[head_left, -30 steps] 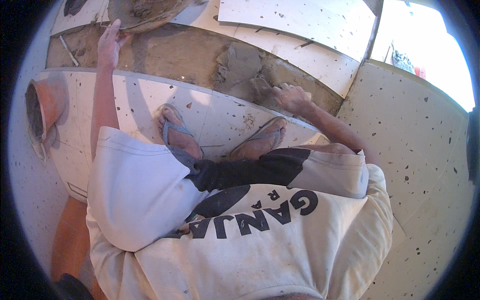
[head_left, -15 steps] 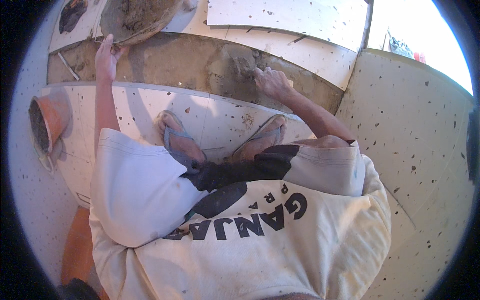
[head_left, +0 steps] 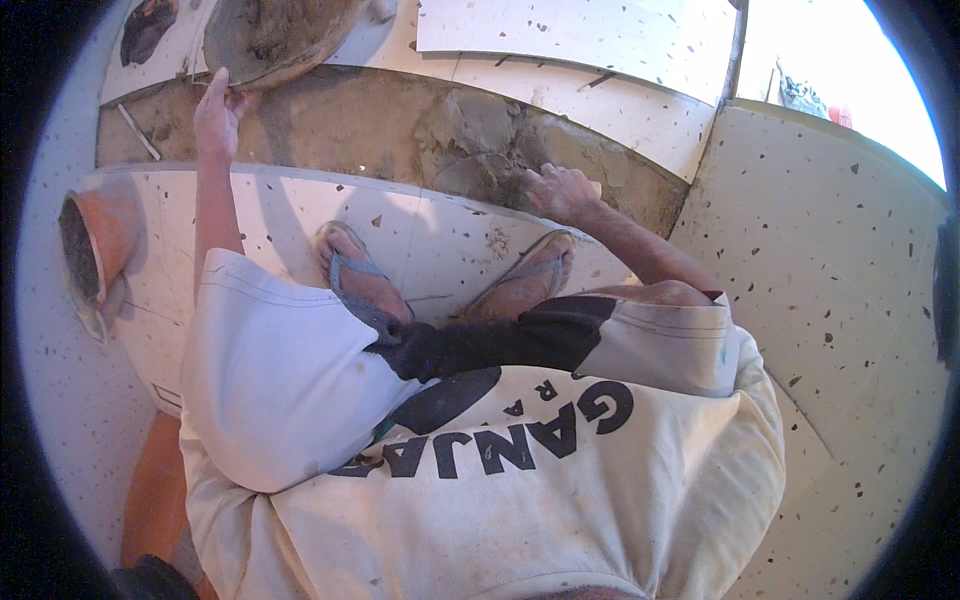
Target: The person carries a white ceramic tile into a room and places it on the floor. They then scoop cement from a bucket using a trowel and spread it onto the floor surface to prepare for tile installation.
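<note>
My left hand (head_left: 215, 120) grips the near rim of a round mortar-covered pan (head_left: 275, 35) at the upper left. My right hand (head_left: 560, 190) is closed on a trowel's pale handle, with its grey blade (head_left: 480, 178) on wet mortar (head_left: 450, 130) in a dirty strip (head_left: 290, 125) between white speckled tiles. A pale thin stick (head_left: 140, 132) lies at the strip's left end. My sandaled feet are on the near tiles (head_left: 420, 250), below the strip.
An orange bucket (head_left: 110, 240) with grey contents stands on the left. Loose white tiles (head_left: 580, 25) lie along the far side. A pale speckled surface (head_left: 820, 300) spans the right. A bright opening at upper right shows small items (head_left: 800, 95), one red.
My right hand with the trowel swung up-left, then back down toward the near edge of the strip. The view shifted slightly. My left hand stays on the pan's rim.
</note>
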Motion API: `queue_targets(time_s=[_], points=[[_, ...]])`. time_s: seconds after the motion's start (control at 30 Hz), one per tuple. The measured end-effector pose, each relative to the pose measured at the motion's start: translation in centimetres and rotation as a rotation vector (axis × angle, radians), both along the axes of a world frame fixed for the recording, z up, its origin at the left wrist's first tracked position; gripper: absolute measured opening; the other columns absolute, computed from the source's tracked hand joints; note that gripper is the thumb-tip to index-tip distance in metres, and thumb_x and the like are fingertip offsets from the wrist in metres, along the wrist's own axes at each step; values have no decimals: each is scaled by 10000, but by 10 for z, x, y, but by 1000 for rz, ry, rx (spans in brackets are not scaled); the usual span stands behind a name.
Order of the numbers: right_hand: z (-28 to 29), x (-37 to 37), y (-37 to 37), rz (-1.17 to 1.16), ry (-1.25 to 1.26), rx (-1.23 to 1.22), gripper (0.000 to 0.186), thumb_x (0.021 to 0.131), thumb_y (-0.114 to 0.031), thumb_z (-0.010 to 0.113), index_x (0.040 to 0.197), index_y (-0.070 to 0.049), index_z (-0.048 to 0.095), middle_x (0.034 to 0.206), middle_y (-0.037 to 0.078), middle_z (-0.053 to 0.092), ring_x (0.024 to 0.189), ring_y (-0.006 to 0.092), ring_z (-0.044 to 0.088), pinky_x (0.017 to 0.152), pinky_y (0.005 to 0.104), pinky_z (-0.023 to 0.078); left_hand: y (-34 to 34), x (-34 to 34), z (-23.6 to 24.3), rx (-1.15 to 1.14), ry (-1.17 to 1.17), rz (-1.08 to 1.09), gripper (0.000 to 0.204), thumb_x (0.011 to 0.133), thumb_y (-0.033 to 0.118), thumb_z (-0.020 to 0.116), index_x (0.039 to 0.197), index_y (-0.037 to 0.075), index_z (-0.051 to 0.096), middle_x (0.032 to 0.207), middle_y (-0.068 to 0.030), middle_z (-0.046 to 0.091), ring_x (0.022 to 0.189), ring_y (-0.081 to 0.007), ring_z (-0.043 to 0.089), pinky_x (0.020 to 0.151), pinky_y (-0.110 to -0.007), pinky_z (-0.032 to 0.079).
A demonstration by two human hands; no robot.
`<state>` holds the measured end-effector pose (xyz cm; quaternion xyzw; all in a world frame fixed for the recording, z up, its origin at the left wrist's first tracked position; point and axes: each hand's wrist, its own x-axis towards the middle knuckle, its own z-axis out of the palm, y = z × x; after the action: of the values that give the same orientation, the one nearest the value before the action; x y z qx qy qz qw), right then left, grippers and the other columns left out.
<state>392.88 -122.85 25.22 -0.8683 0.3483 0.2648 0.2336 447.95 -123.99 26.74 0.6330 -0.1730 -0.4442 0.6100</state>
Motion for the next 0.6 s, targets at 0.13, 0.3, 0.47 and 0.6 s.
queue_targets(time_s=[0.13,0.3,0.47,0.6], points=[[-11,8,-3,-153,-27,-90,279,946,-300,465,1094,-69,518,930,212,629,858,371,662,701,478,542,1,-2,5,-1,10,-23,414,939,302,620,1227,13,552,1156,-80,592,1024,-203,589,919,-407,514],[-17,13,-13,-253,-81,-118,267,935,-287,482,1060,-52,504,925,216,633,817,392,663,665,502,540,-2,-5,8,-5,3,-17,413,941,294,617,1236,14,544,1185,-69,581,1051,-207,578,939,-402,501],[-14,4,-1,-443,-28,-94,303,931,-310,483,1061,-37,510,950,231,633,879,409,649,744,519,527,1,-5,13,22,-16,-5,412,947,295,609,1232,5,543,1155,-74,595,1048,-209,582,936,-389,496],[-3,-16,4,-546,43,-99,335,932,-332,474,1094,-42,511,981,228,634,924,405,639,796,520,509,2,-3,14,39,-58,-35,402,949,308,607,1210,8,553,1117,-67,600,995,-191,584,914,-389,502]])
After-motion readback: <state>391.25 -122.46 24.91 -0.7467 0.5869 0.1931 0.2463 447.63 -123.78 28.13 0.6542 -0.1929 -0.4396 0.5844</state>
